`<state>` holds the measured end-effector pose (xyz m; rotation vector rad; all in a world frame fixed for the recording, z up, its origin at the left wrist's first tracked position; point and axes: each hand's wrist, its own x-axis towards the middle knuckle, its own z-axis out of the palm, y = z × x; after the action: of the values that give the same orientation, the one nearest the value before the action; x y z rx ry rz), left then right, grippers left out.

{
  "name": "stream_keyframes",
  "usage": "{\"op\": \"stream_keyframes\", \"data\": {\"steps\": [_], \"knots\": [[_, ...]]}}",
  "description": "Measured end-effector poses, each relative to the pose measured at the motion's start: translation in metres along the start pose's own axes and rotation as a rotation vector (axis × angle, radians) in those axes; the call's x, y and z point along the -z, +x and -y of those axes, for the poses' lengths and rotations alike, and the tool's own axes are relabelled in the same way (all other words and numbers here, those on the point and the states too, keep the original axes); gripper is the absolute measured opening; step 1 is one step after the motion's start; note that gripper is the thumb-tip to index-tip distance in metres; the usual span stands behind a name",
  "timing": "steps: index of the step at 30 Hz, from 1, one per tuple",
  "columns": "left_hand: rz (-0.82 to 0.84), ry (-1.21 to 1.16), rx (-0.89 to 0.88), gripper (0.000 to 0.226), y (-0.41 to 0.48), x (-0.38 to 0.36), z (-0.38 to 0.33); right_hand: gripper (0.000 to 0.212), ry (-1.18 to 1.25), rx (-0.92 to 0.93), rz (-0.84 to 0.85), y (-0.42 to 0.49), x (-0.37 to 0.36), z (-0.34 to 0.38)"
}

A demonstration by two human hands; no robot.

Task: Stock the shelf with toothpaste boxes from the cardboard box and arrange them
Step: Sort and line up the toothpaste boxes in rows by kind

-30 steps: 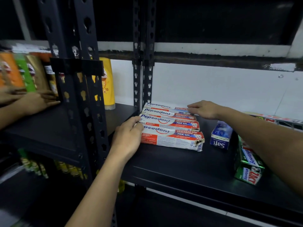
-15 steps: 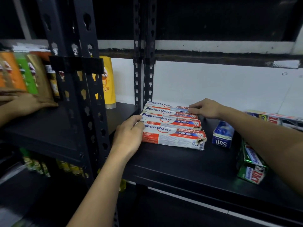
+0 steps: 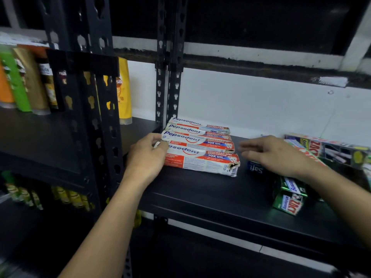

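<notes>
Arranging step, by the look of it. Toothpaste boxes: four flat on black shelf, side by side, nearest one torn at right end. Left hand at row's left end, fingers curled, pinching box ends. Right hand right of row, fingers straight, holding nothing. Likely next: right palm against right ends, square up row. Cardboard box unseen.

Your right hand has come off the far end of the toothpaste boxes, now hovering flat-fingered over the blue box.
</notes>
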<state>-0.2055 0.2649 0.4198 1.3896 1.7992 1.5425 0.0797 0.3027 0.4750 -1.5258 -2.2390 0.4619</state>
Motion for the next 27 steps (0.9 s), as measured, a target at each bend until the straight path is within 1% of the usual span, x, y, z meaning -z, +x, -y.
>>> {"op": "stream_keyframes", "data": {"steps": [2, 5, 10, 13, 16, 19, 21, 23, 24, 27], "knots": [[0.008, -0.021, -0.004, 0.015, 0.000, 0.000, 0.000, 0.041, 0.047, 0.033, 0.042, -0.002, -0.002, 0.000], [0.011, -0.028, -0.009, 0.015, 0.001, 0.000, 0.000, 0.040, 0.086, 0.059, 0.072, -0.002, -0.001, 0.002], [0.016, -0.042, -0.015, 0.016, 0.003, 0.000, 0.000, 0.050, 0.103, 0.104, 0.105, -0.004, -0.001, 0.006], [0.013, -0.051, -0.015, 0.017, 0.003, -0.001, 0.001, 0.051, 0.111, 0.106, 0.138, -0.006, -0.001, 0.005], [0.014, -0.046, -0.009, 0.017, 0.003, -0.001, 0.002, 0.050, 0.102, 0.082, 0.129, -0.007, -0.002, 0.005], [-0.006, -0.048, -0.001, 0.019, 0.002, 0.000, 0.001, 0.044, 0.069, 0.046, 0.046, -0.008, 0.001, 0.004], [-0.033, -0.017, -0.001, 0.027, 0.001, 0.000, 0.001, 0.034, -0.007, 0.056, -0.009, -0.014, 0.003, 0.003], [-0.070, 0.028, -0.007, 0.033, -0.001, 0.000, 0.000, 0.018, -0.049, 0.099, -0.002, -0.021, 0.001, 0.004], [-0.089, 0.048, -0.009, 0.035, -0.001, 0.000, 0.001, 0.015, -0.049, 0.112, 0.006, -0.023, -0.001, 0.005], [-0.131, 0.082, -0.011, 0.037, -0.001, 0.000, 0.001, 0.015, -0.018, 0.114, 0.020, -0.024, -0.004, 0.005]]}}
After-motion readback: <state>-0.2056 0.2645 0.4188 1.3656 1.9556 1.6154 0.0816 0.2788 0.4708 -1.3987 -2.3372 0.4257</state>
